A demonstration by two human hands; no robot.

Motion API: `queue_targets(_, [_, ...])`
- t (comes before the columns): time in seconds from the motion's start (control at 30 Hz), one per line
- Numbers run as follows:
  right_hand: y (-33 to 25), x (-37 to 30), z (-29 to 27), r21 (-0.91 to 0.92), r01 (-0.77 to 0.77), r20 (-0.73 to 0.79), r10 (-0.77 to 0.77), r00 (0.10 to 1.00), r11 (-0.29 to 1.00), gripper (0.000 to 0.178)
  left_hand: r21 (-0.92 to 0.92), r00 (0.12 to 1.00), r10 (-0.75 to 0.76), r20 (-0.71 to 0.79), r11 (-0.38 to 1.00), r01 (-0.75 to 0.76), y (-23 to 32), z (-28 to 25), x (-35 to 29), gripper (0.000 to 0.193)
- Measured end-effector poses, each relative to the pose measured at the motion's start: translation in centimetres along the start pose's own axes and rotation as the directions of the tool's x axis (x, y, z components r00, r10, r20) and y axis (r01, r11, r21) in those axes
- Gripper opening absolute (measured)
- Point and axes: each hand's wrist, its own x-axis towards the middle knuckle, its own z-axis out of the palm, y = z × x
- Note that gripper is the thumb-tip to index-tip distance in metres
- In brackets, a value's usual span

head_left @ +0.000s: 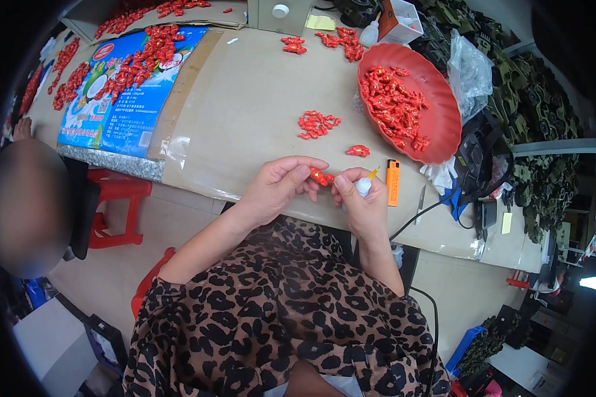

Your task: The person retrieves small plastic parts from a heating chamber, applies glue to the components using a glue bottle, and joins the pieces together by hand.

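Note:
Above the table's front edge, a small red figurine [320, 176] is pinched between the fingertips of my left hand [279, 187]. The thumb and forefinger of my right hand [362, 202] touch the figurine's right end. That same hand also keeps a small white glue bottle [363, 186] with a yellowish nozzle against its palm. Just beyond my hands lie a single red figurine [357, 151] and a cluster of small red pieces [317, 124]. To the right, a scalloped red bowl [444, 126] is heaped with red pieces [394, 99].
An orange lighter [393, 182] and a craft knife [420, 204] lie right of my hands, near a black cable. At the left, a blue printed cardboard sheet [122, 132] bears many red figurines. A red stool [118, 205] and another person stand beyond the table's left front edge.

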Motion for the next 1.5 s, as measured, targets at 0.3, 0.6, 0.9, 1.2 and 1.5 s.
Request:
queue_targets(0.3, [-0.2, 0.0, 0.2, -0.126, 0.12, 0.027, -0.117, 0.993, 0.985, 0.009, 0.119, 1.0, 0.02, -0.002, 0.993, -0.019, 0.0, 0.0, 0.0, 0.027])
queue_targets(0.6, [-0.4, 0.0, 0.5, -0.198, 0.142, 0.023, -0.14, 0.99, 0.97, 0.011, 0.219, 0.999, 0.034, -0.014, 0.975, -0.03, -0.2, 0.0, 0.0, 0.025])
queue_targets(0.9, [-0.5, 0.1, 0.6, -0.388, 0.16, -0.017, -0.181, 0.983, 0.908, 0.011, 0.38, 0.996, 0.06, -0.069, 0.924, -0.03, 0.1, 0.6, -0.1, 0.026])
queue_targets(1.2, [-0.5, 0.3, 1.1, -0.299, 0.12, -0.046, -0.14, 0.989, 0.947, 0.01, 0.311, 0.997, 0.061, -0.038, 0.949, -0.046, 0.0, 0.2, -0.1, 0.024])
queue_targets(1.5, [-0.1, 1.0, 0.1, -0.093, 0.15, 0.069, -0.144, 0.987, 0.984, 0.009, 0.243, 0.999, -0.021, -0.026, 0.97, 0.026, 0.4, 0.3, 0.0, 0.026])
